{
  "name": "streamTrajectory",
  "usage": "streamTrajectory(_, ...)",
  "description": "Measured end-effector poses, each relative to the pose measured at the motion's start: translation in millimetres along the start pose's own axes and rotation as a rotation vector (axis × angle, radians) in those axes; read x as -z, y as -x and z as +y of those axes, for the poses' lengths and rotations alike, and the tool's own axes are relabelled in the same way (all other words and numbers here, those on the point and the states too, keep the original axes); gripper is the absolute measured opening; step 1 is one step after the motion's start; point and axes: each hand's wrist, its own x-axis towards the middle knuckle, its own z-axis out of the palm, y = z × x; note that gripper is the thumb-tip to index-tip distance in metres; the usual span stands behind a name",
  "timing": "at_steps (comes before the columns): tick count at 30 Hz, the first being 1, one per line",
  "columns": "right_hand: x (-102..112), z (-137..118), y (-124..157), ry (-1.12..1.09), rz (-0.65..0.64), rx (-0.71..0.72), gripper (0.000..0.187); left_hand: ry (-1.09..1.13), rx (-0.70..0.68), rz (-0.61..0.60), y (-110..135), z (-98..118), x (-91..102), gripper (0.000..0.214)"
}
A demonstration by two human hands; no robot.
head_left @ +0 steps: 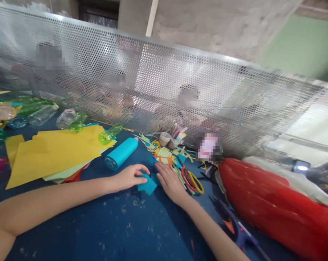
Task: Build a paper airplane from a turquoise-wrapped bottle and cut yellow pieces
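A small blue piece of paper lies on the dark blue table. My left hand rests on its left part, fingers curled and pinching the paper's edge. My right hand lies flat beside it with fingers stretched out, pressing on the paper's right edge. Just beyond the hands are a teal bottle lying on its side and a heap of coloured paper scraps.
Yellow paper sheets and several plastic bottles lie at the left. Red and yellow scissors handles sit right of my right hand. A red plastic bag fills the right. A perforated metal screen walls the table's far edge.
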Motion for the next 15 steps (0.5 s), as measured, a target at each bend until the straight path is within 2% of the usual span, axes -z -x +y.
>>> streamTrajectory(3, -5.3, 11.8, -0.9, 0.056, 0.139, -0.161, 0.055, -0.138, -0.020, -0.026, 12.4, 1.7, -5.6, 0.025)
streamTrajectory(6, -7.0, 24.9, -0.3, 0.081, 0.190, -0.280, 0.058, -0.242, -0.071, 0.005, 19.7, 3.2, -10.7, 0.022)
streamTrajectory(10, 0.8, 20.8, -0.4, 0.043, 0.246, -0.184, 0.042, -0.239, -0.082, 0.047, 20.5, -1.1, -14.1, 0.015)
streamTrajectory(15, 18.5, -17.1, 0.0, -0.065, 0.259, -0.053, 0.024, -0.277, -0.132, 0.209, 17.2, -9.9, -9.9, 0.009)
